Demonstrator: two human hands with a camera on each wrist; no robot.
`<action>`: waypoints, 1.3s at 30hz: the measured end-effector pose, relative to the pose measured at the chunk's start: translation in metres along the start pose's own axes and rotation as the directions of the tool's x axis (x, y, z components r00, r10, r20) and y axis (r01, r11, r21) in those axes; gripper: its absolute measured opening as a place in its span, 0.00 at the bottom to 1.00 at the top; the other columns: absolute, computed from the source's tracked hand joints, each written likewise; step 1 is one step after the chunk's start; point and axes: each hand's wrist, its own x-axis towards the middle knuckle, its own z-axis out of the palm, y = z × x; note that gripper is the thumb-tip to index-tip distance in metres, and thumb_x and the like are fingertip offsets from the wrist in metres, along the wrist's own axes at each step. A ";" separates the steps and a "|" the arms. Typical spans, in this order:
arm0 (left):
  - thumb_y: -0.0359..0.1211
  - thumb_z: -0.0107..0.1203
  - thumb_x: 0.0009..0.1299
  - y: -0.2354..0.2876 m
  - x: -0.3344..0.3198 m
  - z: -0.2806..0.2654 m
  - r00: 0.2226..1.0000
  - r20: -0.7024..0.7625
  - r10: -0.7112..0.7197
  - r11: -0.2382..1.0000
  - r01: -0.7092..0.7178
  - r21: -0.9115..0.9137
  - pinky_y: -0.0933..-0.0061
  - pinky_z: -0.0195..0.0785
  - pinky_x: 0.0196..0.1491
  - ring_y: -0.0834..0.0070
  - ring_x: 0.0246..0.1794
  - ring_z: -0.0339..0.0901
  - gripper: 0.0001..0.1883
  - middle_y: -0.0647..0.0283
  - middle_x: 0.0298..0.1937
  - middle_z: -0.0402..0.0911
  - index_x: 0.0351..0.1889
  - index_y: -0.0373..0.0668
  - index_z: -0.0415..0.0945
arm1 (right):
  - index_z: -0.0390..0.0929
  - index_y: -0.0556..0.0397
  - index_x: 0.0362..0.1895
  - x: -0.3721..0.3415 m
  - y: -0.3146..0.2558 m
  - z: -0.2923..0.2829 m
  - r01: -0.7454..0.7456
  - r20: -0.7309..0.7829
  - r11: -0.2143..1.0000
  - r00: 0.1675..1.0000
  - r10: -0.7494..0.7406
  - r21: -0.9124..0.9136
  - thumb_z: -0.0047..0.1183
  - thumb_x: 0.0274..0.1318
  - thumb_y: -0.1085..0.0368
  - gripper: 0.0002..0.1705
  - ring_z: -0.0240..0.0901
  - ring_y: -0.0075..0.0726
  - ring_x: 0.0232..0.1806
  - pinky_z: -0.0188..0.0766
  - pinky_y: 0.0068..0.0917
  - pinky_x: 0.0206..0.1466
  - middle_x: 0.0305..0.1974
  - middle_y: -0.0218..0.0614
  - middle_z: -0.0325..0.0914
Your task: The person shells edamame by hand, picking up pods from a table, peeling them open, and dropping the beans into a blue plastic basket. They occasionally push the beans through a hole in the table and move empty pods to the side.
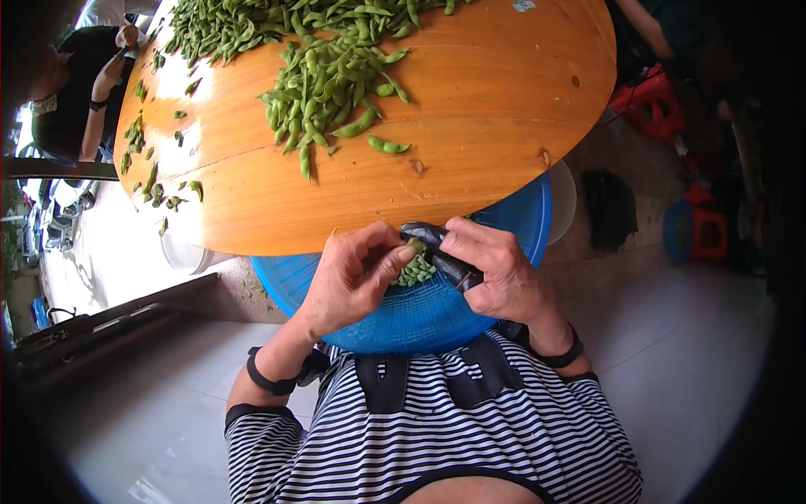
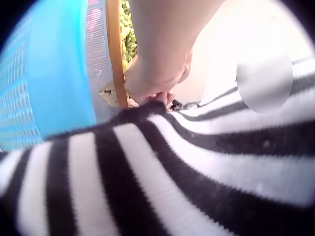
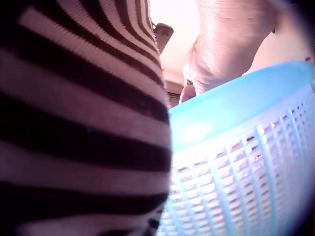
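In the head view my left hand [image 1: 351, 273] pinches a green soybean pod [image 1: 416, 245] between thumb and fingertips. Beside it, my right hand [image 1: 499, 265] grips a black two-armed tool [image 1: 457, 270], and the pod sits right at that tool. Both hands are over a blue plastic basket [image 1: 395, 323]. Shelled green beans [image 1: 416, 270] lie in it below the fingers. The left wrist view has the left hand [image 2: 155, 76] partly behind the striped shirt. The right hand [image 3: 209, 64] shows above the basket rim [image 3: 236, 105] in the right wrist view, its fingers mostly hidden.
A wooden table [image 1: 470, 109] reaches over the basket's far side. On it lie a heap of soybean pods [image 1: 323, 88] and scattered pods at its left edge. Another person [image 1: 80, 92] is at the left. Red stools [image 1: 651, 105] stand at the right, and a white bucket [image 1: 185, 254] at the left.
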 end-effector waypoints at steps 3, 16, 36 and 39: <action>0.24 0.57 0.65 -0.004 -0.010 0.007 0.965 0.014 0.261 0.904 -0.249 0.348 0.72 0.59 0.22 0.72 0.17 0.68 0.04 0.63 0.21 0.70 0.30 0.37 0.72 | 0.75 0.63 0.45 -0.005 -0.007 -0.009 -0.072 0.008 0.988 0.997 0.074 -0.138 0.51 0.30 0.84 0.28 0.70 0.50 0.31 0.67 0.35 0.33 0.33 0.43 0.67; 0.21 0.57 0.63 -0.010 -0.049 -0.024 0.960 -0.275 0.059 0.952 0.029 0.304 0.78 0.59 0.21 0.80 0.16 0.66 0.05 0.62 0.21 0.71 0.28 0.35 0.71 | 0.75 0.66 0.43 -0.019 0.003 -0.036 -0.282 -0.322 0.959 0.907 0.271 0.012 0.40 0.32 0.83 0.26 0.66 0.34 0.28 0.64 0.20 0.33 0.29 0.40 0.69; 0.20 0.55 0.64 0.017 0.090 -0.045 0.939 0.189 0.288 0.459 -0.308 0.833 0.64 0.76 0.38 0.56 0.38 0.79 0.11 0.57 0.50 0.77 0.44 0.39 0.77 | 0.75 0.64 0.45 -0.025 0.009 -0.036 -0.394 -0.328 0.914 0.854 0.403 0.099 0.35 0.32 0.84 0.29 0.67 0.32 0.30 0.66 0.19 0.38 0.30 0.40 0.71; 0.21 0.57 0.63 0.015 0.093 -0.042 0.909 0.119 0.399 0.497 -0.323 0.805 0.64 0.73 0.35 0.58 0.31 0.79 0.07 0.59 0.44 0.80 0.39 0.39 0.77 | 0.75 0.64 0.48 -0.027 0.014 -0.030 -0.427 -0.327 0.894 0.832 0.448 0.136 0.36 0.34 0.84 0.30 0.68 0.30 0.31 0.66 0.18 0.38 0.30 0.40 0.72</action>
